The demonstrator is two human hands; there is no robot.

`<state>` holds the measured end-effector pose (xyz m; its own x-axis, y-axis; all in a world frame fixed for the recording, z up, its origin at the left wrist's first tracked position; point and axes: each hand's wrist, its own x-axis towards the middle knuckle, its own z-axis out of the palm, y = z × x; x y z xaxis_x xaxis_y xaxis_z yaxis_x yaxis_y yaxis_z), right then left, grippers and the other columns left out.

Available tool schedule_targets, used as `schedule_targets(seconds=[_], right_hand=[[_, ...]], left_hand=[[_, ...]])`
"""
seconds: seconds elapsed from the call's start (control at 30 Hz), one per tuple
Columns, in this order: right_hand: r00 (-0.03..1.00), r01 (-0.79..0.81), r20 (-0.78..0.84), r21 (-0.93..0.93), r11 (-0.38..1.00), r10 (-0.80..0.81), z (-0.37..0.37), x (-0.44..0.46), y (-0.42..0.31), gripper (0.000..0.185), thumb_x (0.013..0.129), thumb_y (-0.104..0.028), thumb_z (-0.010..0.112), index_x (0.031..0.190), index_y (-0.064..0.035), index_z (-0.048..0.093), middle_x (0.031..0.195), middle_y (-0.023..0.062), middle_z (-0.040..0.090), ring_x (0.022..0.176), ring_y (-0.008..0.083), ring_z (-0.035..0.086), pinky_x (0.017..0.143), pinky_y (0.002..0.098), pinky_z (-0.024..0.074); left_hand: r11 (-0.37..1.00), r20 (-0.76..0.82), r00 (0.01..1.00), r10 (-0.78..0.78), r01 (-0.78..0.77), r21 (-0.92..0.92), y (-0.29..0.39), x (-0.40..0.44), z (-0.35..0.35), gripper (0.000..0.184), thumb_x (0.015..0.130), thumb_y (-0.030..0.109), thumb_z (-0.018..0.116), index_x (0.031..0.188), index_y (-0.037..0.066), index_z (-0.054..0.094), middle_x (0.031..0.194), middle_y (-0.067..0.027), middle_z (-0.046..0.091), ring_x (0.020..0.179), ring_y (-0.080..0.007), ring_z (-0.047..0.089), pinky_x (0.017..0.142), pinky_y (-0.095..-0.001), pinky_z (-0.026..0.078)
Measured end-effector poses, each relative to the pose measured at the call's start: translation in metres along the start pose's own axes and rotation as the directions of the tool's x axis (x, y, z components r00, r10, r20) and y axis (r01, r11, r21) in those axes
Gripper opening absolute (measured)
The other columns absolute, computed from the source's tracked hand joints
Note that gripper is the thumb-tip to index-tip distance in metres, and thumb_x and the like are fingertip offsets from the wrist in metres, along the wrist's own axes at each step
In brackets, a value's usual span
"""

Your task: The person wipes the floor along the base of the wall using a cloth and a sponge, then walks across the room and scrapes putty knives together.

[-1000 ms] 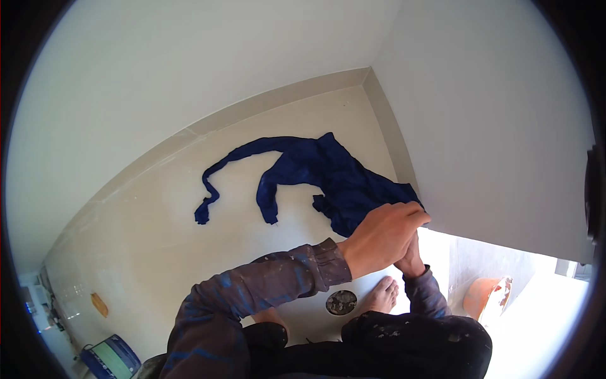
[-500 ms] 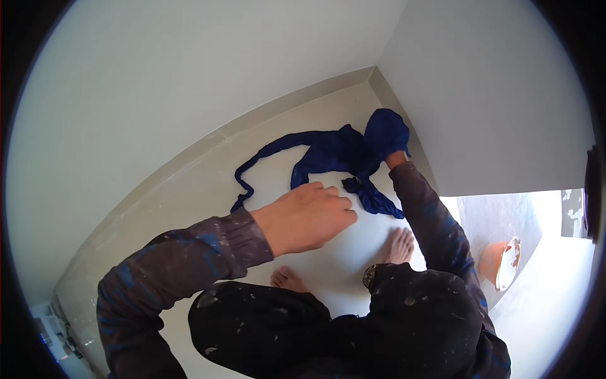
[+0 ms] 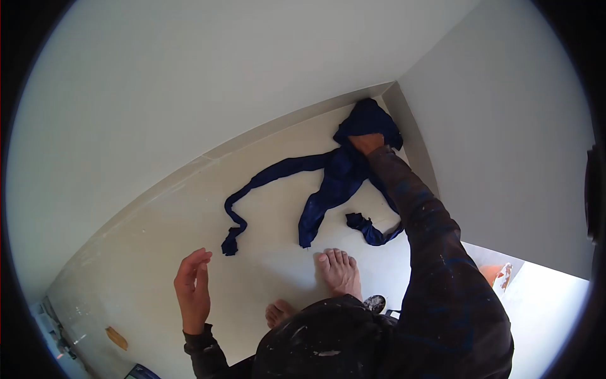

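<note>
Dark blue cloth (image 3: pixel 341 174) lies on the pale tiled floor (image 3: pixel 271 218), with long narrow strips trailing left and toward my feet. My right hand (image 3: pixel 368 143) is at its far end, near the corner of the walls, with the fingers partly hidden by the bunched fabric they grip. Off to the left, my left hand (image 3: pixel 194 278) is raised above the floor, holding nothing, its fingers slightly bent and apart from the thumb. It is clear of the cloth strip's end.
Pale walls (image 3: pixel 208 76) meet at the back corner. An orange container (image 3: pixel 495 275) stands at the right, beyond my right arm. A yellowish-brown piece (image 3: pixel 117 338) lies at lower left, near a dark blue object (image 3: pixel 142 371). My bare feet (image 3: pixel 339 271) are on the floor.
The hands have separated. My right hand has carried one end of the cloth toward the back corner, while my left hand has moved left, away from it. The cloth strips have shifted.
</note>
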<state>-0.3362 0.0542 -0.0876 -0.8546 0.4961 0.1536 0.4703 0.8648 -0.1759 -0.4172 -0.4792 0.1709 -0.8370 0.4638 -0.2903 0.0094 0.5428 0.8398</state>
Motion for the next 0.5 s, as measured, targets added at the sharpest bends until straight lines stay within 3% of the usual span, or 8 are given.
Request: schedule_targets(seconds=[0.03, 0.13, 0.2, 0.23, 0.27, 0.4, 0.47, 0.5], right_hand=[[0.999, 0.029, 0.04, 0.013, 0.999, -0.029, 0.005, -0.007, -0.012, 0.027, 0.09, -0.037, 0.065, 0.101, -0.0144, 0.076, 0.099, 0.0127, 0.077, 0.085, 0.0348, 0.075, 0.074, 0.0491, 0.0578], [0.969, 0.156, 0.174, 0.124, 0.98, -0.176, 0.008, -0.018, -0.096, 0.029, 0.091, -0.039, 0.065, 0.104, -0.0161, 0.078, 0.103, 0.0112, 0.079, 0.085, 0.0332, 0.076, 0.075, 0.0483, 0.0579], [0.906, 0.406, -0.251, 0.287, 0.868, -0.341, 0.003, -0.028, -0.163, 0.022, 0.081, -0.027, 0.068, 0.09, -0.0076, 0.075, 0.092, 0.015, 0.073, 0.081, 0.0337, 0.071, 0.077, 0.0503, 0.0557], [0.831, 0.518, -0.354, 0.213, 0.828, -0.429, -0.022, -0.021, -0.197, 0.038, 0.08, -0.037, 0.07, 0.097, -0.0039, 0.076, 0.095, 0.0204, 0.075, 0.091, 0.0422, 0.072, 0.089, 0.0559, 0.0534], [0.826, 0.524, -0.364, 0.211, 0.825, -0.431, -0.043, -0.013, -0.205, 0.038, 0.08, -0.037, 0.07, 0.097, -0.0039, 0.076, 0.095, 0.0204, 0.075, 0.091, 0.0422, 0.072, 0.089, 0.0559, 0.0534], [0.917, 0.321, 0.12, 0.343, 0.883, -0.38, -0.099, -0.005, -0.228, 0.045, 0.084, -0.039, 0.067, 0.108, -0.0008, 0.072, 0.109, 0.0259, 0.069, 0.112, 0.0481, 0.063, 0.106, 0.0654, 0.0411], [0.884, 0.382, -0.337, 0.12, 0.916, -0.324, -0.038, -0.013, -0.16, 0.05, 0.086, -0.038, 0.065, 0.116, 0.0018, 0.069, 0.118, 0.0276, 0.067, 0.118, 0.0475, 0.061, 0.108, 0.0639, 0.0407], [0.907, 0.28, -0.333, 0.018, 0.96, -0.258, -0.044, -0.007, -0.121, 0.047, 0.084, -0.029, 0.067, 0.118, 0.0045, 0.066, 0.122, 0.0292, 0.063, 0.114, 0.0498, 0.059, 0.103, 0.0622, 0.0432]], left_hand=[[0.989, -0.097, 0.993, -0.069, 0.055, -0.139, -0.002, 0.001, 0.007, 0.022, 0.106, 0.006, 0.06, 0.126, 0.002, 0.068, 0.116, -0.0091, 0.075, 0.109, -0.0196, 0.07, 0.094, -0.033, 0.054], [0.996, -0.008, 1.0, 0.014, -0.015, -0.086, 0.019, 0.033, 0.027, 0.022, 0.108, 0.007, 0.057, 0.127, 0.001, 0.067, 0.116, -0.0095, 0.075, 0.108, -0.0188, 0.07, 0.095, -0.032, 0.053], [0.996, 0.065, 0.996, 0.059, -0.054, -0.076, 0.039, 0.053, 0.04, 0.022, 0.107, 0.007, 0.058, 0.126, 0.001, 0.067, 0.116, -0.0094, 0.075, 0.107, -0.0187, 0.07, 0.096, -0.0321, 0.053], [0.993, 0.11, 0.989, 0.095, -0.086, -0.085, 0.047, 0.058, 0.046, 0.022, 0.107, 0.006, 0.058, 0.126, 0.001, 0.067, 0.116, -0.0093, 0.075, 0.106, -0.0187, 0.07, 0.096, -0.0321, 0.053], [0.992, 0.102, 0.99, 0.102, -0.094, -0.082, 0.056, 0.065, 0.052, 0.022, 0.107, 0.006, 0.058, 0.126, 0.001, 0.067, 0.116, -0.0093, 0.075, 0.106, -0.0187, 0.07, 0.096, -0.0321, 0.053], [0.986, 0.146, 0.979, 0.144, -0.155, 0.066, 0.072, 0.057, 0.047, 0.022, 0.106, 0.006, 0.059, 0.126, 0.001, 0.068, 0.115, -0.0096, 0.075, 0.105, -0.0181, 0.07, 0.097, -0.0323, 0.053], [0.986, 0.109, 0.984, 0.139, -0.148, 0.076, 0.063, 0.041, 0.034, 0.022, 0.106, 0.006, 0.059, 0.126, 0.001, 0.068, 0.114, -0.0098, 0.075, 0.105, -0.0178, 0.07, 0.096, -0.0323, 0.053], [0.991, 0.069, 0.993, 0.092, -0.098, 0.093, 0.051, 0.03, 0.023, 0.023, 0.106, 0.006, 0.058, 0.127, 0.001, 0.067, 0.115, -0.0096, 0.074, 0.106, -0.0178, 0.069, 0.097, -0.0323, 0.053]])
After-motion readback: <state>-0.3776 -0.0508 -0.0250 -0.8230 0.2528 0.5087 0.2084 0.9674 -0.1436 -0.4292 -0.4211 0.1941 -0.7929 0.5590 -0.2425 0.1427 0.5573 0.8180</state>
